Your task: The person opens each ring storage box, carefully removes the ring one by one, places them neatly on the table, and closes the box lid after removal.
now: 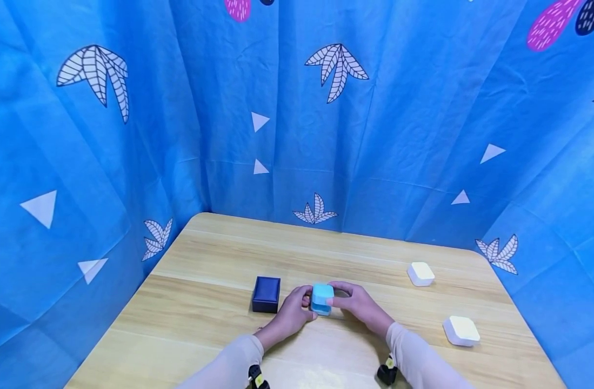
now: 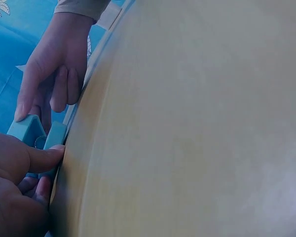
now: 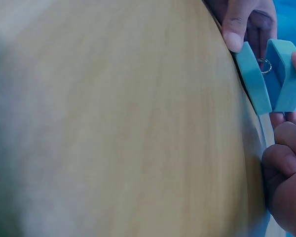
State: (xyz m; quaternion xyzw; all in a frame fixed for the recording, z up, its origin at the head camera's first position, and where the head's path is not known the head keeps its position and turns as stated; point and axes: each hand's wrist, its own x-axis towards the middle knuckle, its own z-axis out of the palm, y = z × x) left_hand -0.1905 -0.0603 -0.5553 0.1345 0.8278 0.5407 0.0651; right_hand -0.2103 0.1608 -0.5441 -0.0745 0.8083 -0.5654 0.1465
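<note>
A light-blue ring box (image 1: 322, 295) is held between both hands near the middle of the table, its lid partly raised. Through the gap in the right wrist view a ring (image 3: 267, 72) shows inside. My left hand (image 1: 289, 314) grips the lower half from the left, with the thumb (image 2: 50, 157) along its edge. My right hand (image 1: 361, 306) pinches the lid from the right, between thumb and fingers. Just left of the left hand sits a closed navy-blue box (image 1: 266, 295). Fingers hide parts of the ring box in each view.
Two white rounded boxes lie at the right: one farther back (image 1: 420, 274), the other nearer the front (image 1: 461, 331). All stand on a wooden table (image 1: 219, 243). A blue patterned curtain (image 1: 297, 135) surrounds the back and sides.
</note>
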